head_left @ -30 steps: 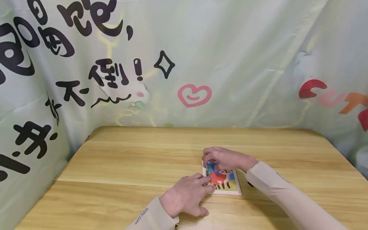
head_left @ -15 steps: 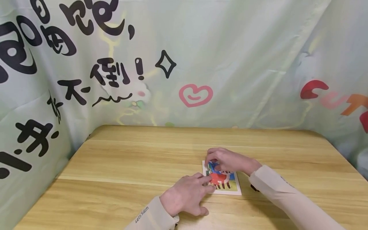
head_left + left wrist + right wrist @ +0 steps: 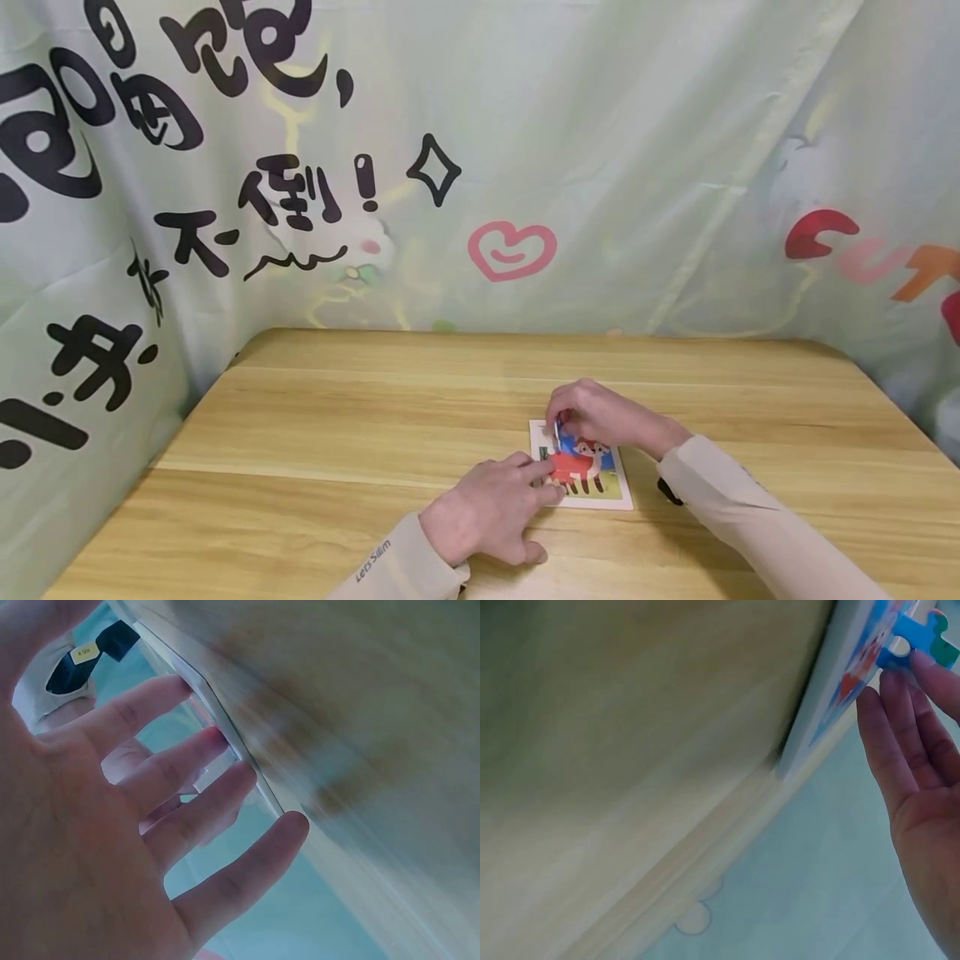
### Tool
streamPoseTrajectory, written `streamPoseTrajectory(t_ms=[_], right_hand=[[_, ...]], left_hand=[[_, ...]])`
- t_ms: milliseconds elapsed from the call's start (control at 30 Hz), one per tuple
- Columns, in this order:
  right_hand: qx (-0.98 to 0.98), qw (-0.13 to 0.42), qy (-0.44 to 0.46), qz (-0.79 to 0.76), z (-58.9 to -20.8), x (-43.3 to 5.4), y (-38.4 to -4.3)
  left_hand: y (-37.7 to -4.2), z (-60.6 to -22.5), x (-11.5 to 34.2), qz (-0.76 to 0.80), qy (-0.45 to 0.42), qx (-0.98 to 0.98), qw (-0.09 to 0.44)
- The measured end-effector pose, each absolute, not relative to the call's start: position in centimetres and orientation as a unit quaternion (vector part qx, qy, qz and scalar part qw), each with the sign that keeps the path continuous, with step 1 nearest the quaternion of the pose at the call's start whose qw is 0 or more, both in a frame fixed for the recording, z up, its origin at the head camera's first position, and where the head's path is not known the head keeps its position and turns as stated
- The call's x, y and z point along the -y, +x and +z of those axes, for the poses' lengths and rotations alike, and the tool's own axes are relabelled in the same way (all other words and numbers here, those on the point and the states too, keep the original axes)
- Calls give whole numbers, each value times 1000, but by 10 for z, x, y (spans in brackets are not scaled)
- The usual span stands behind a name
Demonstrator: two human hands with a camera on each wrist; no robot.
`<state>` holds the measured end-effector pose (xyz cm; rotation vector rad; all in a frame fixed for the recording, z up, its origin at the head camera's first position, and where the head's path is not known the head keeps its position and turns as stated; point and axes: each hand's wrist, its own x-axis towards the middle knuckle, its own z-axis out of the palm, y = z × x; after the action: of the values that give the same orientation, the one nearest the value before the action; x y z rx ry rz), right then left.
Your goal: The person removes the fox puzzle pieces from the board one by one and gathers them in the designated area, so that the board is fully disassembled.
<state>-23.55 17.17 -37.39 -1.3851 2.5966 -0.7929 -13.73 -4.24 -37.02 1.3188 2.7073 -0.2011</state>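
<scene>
One puzzle piece (image 3: 924, 634) is pinched by the fingers of your right hand (image 3: 600, 414), tilted up at the far left part of one puzzle board (image 3: 618, 502). Your left hand (image 3: 491, 504), its fingers spread wide, rests its fingertips on the board's left side, beside one red fox (image 3: 579, 473). Two pale sleeves (image 3: 750, 508) lead back from your two hands. One wooden table (image 3: 300, 433) lies underneath; one pink heart (image 3: 477, 248) marks the cloth (image 3: 637, 125) on the far side.

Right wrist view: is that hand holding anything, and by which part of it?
Yes: the right hand pinches a blue-and-green puzzle piece by its blue part, beside the round notch.
</scene>
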Motion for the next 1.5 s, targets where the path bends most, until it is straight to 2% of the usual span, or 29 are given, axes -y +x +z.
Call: streamPoseTrajectory(t_ms=[267, 500, 867, 1100, 1333, 1500], right_hand=[[-845, 26, -469, -256, -375, -181, -235], [-857, 51, -445, -255, -374, -188, -233], [-855, 58, -438, -271, -374, -185, -237], [-868, 81, -377, -312, -367, -184, -238], [-865, 30, -398, -305, -360, -196, -240], [-882, 11, -366, -296, -360, -207, -240]], left_hand=[[-137, -369, 43, -70, 432, -897, 57], [-136, -369, 42, -73, 432, -897, 56], [-135, -370, 42, -72, 427, -898, 78], [-133, -372, 41, -84, 430, -897, 63], [-134, -371, 42, -81, 425, -899, 62], [-134, -372, 42, -84, 421, -901, 64]])
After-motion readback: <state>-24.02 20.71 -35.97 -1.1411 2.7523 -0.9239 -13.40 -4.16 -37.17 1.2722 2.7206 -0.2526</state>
